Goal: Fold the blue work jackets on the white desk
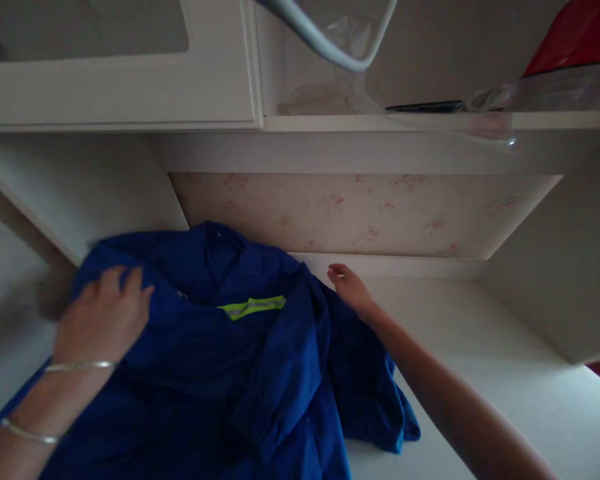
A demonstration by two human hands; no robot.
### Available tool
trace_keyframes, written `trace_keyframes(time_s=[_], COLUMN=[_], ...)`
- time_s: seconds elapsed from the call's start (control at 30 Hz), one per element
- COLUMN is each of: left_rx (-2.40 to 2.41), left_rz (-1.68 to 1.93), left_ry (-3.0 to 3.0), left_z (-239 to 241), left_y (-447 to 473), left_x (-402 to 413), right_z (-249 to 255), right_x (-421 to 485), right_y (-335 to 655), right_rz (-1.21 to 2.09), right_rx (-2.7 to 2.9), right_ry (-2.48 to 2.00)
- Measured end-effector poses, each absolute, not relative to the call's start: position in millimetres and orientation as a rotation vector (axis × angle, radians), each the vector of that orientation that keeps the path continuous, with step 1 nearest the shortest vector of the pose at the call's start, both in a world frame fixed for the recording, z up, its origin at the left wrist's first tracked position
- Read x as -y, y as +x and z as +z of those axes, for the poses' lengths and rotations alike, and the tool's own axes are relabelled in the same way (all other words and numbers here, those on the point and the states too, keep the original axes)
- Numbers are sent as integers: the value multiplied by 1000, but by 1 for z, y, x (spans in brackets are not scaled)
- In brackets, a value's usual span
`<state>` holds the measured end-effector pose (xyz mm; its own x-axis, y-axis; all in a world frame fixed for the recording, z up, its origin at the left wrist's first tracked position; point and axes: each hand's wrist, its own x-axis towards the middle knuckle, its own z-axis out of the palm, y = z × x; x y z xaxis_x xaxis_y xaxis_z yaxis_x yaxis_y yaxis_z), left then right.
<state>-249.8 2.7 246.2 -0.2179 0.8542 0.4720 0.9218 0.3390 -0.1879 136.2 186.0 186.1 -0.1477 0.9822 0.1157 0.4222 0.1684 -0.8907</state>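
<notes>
Blue jacket (220,360) lies on the counter (505,373); left hand (103,320), blurred, seemingly flat on it at 9 o'clock; right hand (350,287) spread, touching its 2 o'clock edge.

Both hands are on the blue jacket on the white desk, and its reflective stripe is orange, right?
Not quite: the head view shows the stripe is yellow-green, not orange. The rest holds: left hand and right hand are on the blue jacket on the white desk.

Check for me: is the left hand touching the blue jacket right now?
Touching. The head view shows the left hand lying flat on the blue jacket near its shoulder, fingers spread over the fabric with no gap.
</notes>
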Motion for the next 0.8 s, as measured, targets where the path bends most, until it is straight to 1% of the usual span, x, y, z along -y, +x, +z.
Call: trace_keyframes(time_s=[0.07, 0.13, 0.2, 0.3, 0.37, 0.4, 0.47, 0.53, 0.57, 0.63, 0.7, 0.73, 0.8], left_rx=[2092, 2143, 2291, 2482, 2489, 2474, 2445, 2402, 2384, 2362, 2348, 2344, 2351], left_rz=[-37, -2, 10, 22, -2, -19, -64, -98, -113, -144, -177, -243, -522], left_ry=[-1725, -1836, -1893, -1948, -1993, -2011, -2039, -2084, -2096, -2083, -2046, -2053, -2141], left_z=[203, 159, 121, 81, 65, 60, 55, 54, 56, 63, 76, 85, 107], left_y=[-234, -219, -211, -216, -225, -228, -234, -236, -235, -228, -211, -198, -162], left_x=[-4, -10, -18, -26, -27, -26, -24, -21, -20, -19, -18, -16, -12], right_z=[169, 153, 136, 114, 108, 108, 113, 118, 118, 112, 98, 91, 78], right_x=[-138, -89, -50, -27, -33, -40, -57, -73, -78, -83, -80, -77, -69], right_y=[126, 115, 104, 95, 99, 106, 132, 173, 198, 252, 304, 328, 366], right_rz=[961, 964, 814, 542, 504, 558, 833, 1096, 1168, 1190, 1250, 1290, 1304], right_rx=[1882, 2258, 2634, 2906, 2929, 2899, 2669, 2327, 2147, 1947, 1573, 1459, 1341], right_ry=[-1244, -1036, -873, -846, -819, -781, -806, -959, -1064, -1190, -1347, -1413, -1475])
